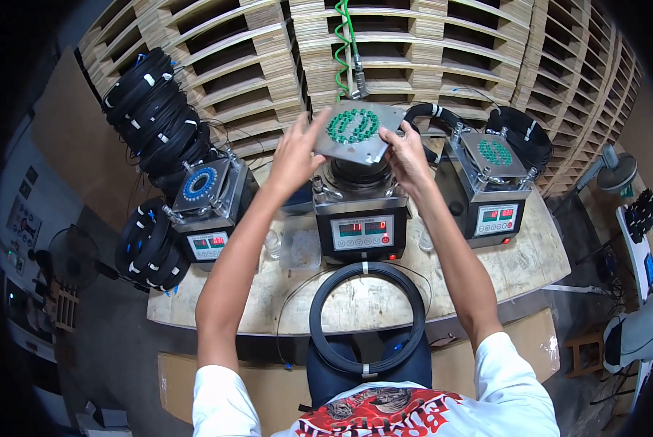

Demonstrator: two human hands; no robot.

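A square metal plate (342,151) with rings of small green fittings is lifted and tilted above the middle machine (361,226). My right hand (409,156) grips its right edge, thumb on top. At the left edge, my left hand (296,154) has its fingers and thumb around the plate's side, slightly blurred. Beneath the plate, a dark round part shows on the machine; the plate hides the rest of its top. A coil of black cable (318,320), bound with white bands, lies partly over the table's front edge and my lap.
A machine with a blue ring (200,183) stands left, another with green fittings (495,152) right. Stacked black cable coils (155,116) rise at the far left. A clear tray (302,249) sits on the wooden table (283,291). A green air hose (341,44) hangs before wooden pallets (407,44).
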